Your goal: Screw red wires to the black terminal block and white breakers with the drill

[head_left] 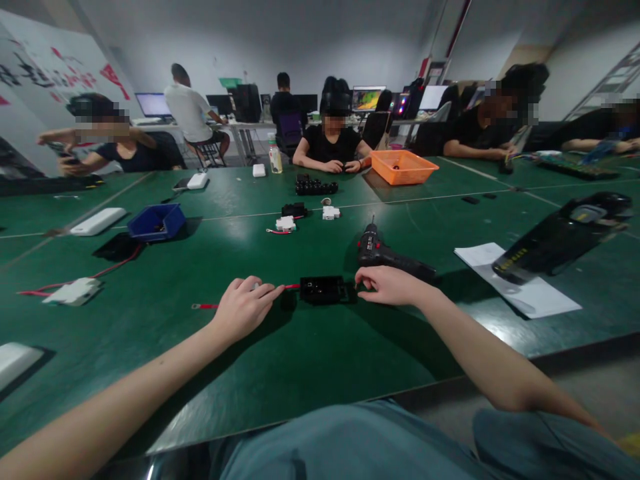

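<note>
A black plastic housing lies flat on the green table in front of me, with small metal spots inside it. A red cable runs from its left end under my left hand, whose fingers are closed over it. The cable's ring-terminal end sticks out on the hand's other side. A bit of white shows between those fingers. My right hand is beside the housing's right end, thumb and fingertips pinched together; what is between them is too small to make out. Just beyond that hand lies a black power screwdriver.
At right a black tool-like object rises over a white paper sheet. White connectors with red wires and a blue bin are at left. An orange basket and a co-worker are across the table.
</note>
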Demonstrator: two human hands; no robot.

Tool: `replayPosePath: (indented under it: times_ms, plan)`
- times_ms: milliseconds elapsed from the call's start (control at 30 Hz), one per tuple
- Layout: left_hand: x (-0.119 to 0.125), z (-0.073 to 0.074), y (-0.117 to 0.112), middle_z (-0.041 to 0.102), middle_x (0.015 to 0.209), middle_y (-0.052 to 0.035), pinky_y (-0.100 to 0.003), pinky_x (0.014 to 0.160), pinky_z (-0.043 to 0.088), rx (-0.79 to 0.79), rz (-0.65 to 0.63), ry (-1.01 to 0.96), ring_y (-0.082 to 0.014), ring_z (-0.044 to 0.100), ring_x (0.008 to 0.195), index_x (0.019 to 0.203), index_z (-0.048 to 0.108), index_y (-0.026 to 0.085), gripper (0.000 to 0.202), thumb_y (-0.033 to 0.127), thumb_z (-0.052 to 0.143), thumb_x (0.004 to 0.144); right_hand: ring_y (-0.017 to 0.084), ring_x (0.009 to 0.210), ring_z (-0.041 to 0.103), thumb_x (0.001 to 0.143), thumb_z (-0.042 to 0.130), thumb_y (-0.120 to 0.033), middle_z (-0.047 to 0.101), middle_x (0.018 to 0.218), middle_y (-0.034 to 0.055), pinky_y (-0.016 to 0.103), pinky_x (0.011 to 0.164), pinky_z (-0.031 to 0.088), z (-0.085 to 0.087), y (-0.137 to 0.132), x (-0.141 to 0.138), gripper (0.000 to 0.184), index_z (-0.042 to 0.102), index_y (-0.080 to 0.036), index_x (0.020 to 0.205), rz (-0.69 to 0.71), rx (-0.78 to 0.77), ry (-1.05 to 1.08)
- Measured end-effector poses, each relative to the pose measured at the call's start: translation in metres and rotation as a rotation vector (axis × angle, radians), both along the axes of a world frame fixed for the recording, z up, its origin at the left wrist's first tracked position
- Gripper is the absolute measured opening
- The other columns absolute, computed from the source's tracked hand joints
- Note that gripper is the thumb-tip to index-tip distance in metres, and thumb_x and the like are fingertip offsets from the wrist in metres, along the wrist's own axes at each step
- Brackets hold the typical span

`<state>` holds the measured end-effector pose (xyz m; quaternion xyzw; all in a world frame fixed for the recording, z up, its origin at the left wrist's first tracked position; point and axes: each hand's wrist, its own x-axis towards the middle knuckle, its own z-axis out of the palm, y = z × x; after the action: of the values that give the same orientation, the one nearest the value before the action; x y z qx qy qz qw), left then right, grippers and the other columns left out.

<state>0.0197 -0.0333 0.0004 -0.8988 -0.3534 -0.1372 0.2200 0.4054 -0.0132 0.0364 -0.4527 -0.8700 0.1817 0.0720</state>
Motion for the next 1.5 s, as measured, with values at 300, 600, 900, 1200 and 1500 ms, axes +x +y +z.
replayPosePath:
  times_ms: [300,600,900,1200,1500]
  plan:
    - [0.020,-0.002,-0.001,0.074,0.106,-0.0062,-0.037,0.070,0.037,0.015,0.012,-0.013,-0.0241,0.059,0.092,0.128,0.064,0.025,0.034,0.023,0.054,0.096,0.013,0.064,0.052,0.082,0.063,-0.023,0.060,0.074,-0.0006,0.025,0.058,0.033,-0.024,0.012,-0.008,0.006,0.062,-0.020,0.088,-0.005,0.066,0.054]
    - [0.013,0.002,0.000,0.074,0.108,-0.0058,-0.037,0.072,0.039,-0.004,-0.051,-0.038,-0.0227,0.060,0.094,0.128,0.065,0.025,0.033,0.023,0.052,0.097,0.012,0.058,0.049,0.084,0.058,-0.019,0.062,0.081,0.0016,0.026,0.056,0.038,-0.035,0.019,-0.015,0.011,0.061,-0.018,0.094,-0.079,0.096,0.268]
    - [0.012,0.004,0.000,0.074,0.110,-0.0056,-0.037,0.072,0.039,0.011,-0.064,-0.018,-0.0230,0.060,0.094,0.126,0.066,0.024,0.032,0.022,0.051,0.098,0.012,0.058,0.053,0.083,0.059,-0.020,0.059,0.073,-0.0019,0.024,0.053,0.037,-0.043,0.019,-0.013,0.013,0.055,-0.020,0.094,-0.108,0.041,0.354]
    - [0.012,0.004,0.001,0.074,0.106,-0.0063,-0.036,0.070,0.041,-0.001,-0.072,-0.050,-0.0227,0.060,0.093,0.126,0.066,0.024,0.033,0.022,0.052,0.097,0.011,0.055,0.049,0.088,0.057,-0.023,0.060,0.076,0.0001,0.026,0.054,0.038,-0.040,0.021,-0.015,0.011,0.063,-0.019,0.096,-0.090,0.142,0.326]
    - [0.012,0.003,0.001,0.073,0.108,-0.0061,-0.037,0.072,0.042,-0.013,-0.062,-0.038,-0.0226,0.060,0.094,0.128,0.066,0.025,0.034,0.022,0.051,0.097,0.015,0.065,0.055,0.096,0.055,-0.029,0.067,0.082,0.0032,0.029,0.062,0.043,-0.036,0.021,-0.015,0.020,0.068,-0.018,0.105,-0.100,0.157,0.315]
